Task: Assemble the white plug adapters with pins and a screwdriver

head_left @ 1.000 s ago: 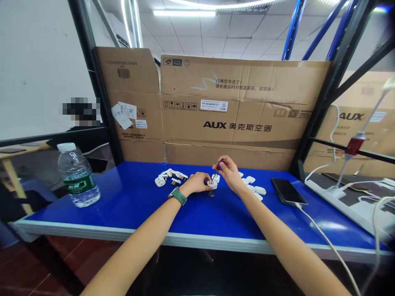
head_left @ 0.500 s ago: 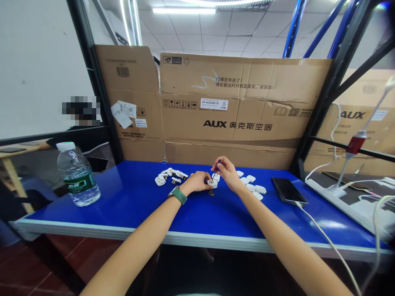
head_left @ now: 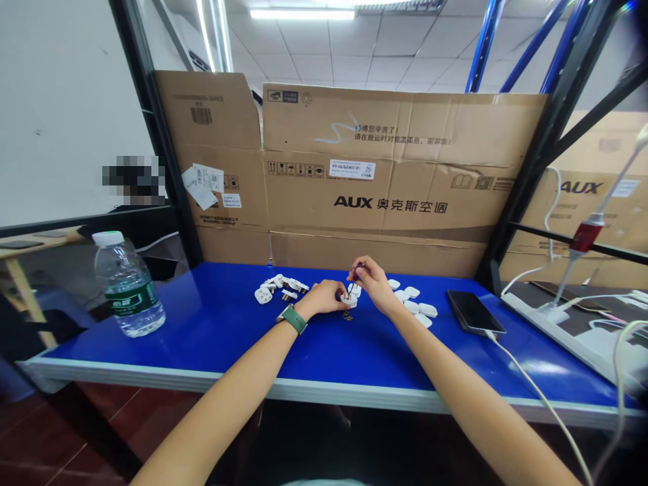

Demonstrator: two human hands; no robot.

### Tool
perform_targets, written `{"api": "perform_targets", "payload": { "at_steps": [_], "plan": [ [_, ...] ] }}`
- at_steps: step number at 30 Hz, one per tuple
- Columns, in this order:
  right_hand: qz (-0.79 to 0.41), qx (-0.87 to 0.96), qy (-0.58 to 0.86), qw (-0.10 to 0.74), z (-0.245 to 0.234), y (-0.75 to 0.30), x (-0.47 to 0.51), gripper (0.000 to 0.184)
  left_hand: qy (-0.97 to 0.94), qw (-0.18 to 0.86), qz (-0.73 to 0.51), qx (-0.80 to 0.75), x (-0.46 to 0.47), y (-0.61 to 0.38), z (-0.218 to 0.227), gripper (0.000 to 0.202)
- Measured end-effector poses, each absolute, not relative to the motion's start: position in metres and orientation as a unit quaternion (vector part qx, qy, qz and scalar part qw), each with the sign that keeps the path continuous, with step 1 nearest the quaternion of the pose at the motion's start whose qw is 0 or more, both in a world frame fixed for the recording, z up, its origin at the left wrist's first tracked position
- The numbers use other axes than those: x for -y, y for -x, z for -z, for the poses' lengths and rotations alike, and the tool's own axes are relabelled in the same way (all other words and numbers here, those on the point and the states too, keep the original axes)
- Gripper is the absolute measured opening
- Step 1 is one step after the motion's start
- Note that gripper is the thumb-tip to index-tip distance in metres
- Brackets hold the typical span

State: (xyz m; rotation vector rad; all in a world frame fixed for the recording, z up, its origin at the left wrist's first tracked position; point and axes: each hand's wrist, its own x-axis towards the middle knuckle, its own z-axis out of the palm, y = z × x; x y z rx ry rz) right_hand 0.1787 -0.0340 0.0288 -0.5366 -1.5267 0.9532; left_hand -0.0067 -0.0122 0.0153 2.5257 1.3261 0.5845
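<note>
My left hand [head_left: 328, 298], a green-strapped watch on its wrist, is closed on a small white plug part [head_left: 350, 302] on the blue table. In my right hand [head_left: 370, 279] is a screwdriver [head_left: 358, 273], its dark handle pinched in the fingers and its shaft pointing down at the plug part. Whether the tip sits in a screw is too small to tell. Several small brass-coloured screws [head_left: 347, 316] lie just in front of the part. White plug pieces with pins [head_left: 283, 285] are heaped to the left, and white covers [head_left: 415, 307] lie scattered to the right.
A water bottle [head_left: 129, 290] stands at the table's left end. To the right lie a phone [head_left: 473, 312] with a cable and a white power strip [head_left: 567, 341]. Cardboard [head_left: 389, 169] walls off the back. A person [head_left: 134, 185] is beyond the frame at left.
Both hands keep nearly the same place and grip, the screwdriver still at the plug part. Only a very slight shift of the whole view shows.
</note>
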Motion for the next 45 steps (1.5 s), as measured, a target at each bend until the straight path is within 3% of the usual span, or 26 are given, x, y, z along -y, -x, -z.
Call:
{"api": "perform_targets", "payload": {
  "at_steps": [40, 45],
  "plan": [
    [-0.393, 0.662, 0.262, 0.582, -0.0283, -0.1781, 0.0339, 0.03, -0.867, 0.108, -0.198, -0.444, 0.0143, 0.0075, -0.0166, 0.033],
    [-0.385, 0.663, 0.267, 0.584, -0.0268, -0.1792, 0.0319, 0.029, -0.866, 0.106, -0.221, -0.436, 0.0139, 0.0101, -0.0177, 0.045]
  ]
}}
